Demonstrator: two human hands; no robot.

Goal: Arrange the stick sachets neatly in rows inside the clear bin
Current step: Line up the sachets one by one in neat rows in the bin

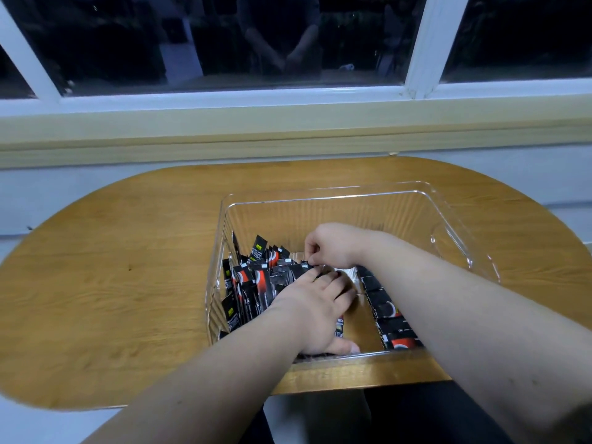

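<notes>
The clear bin (330, 189) has high walls, so a hand enters only from above. Its far half shows bare floor and gives the most room. A pile of loose sachets (253, 283) fills the left part. A row of sachets (387, 315) lies in the near right part, partly under the right forearm. Between them a narrow strip of floor is free, but the left hand (314, 312) lies flat across its near end, and the right hand (333, 245), pinching one sachet (306, 265), closes its far end. Left of the bin the bench (112, 267) is open.
</notes>
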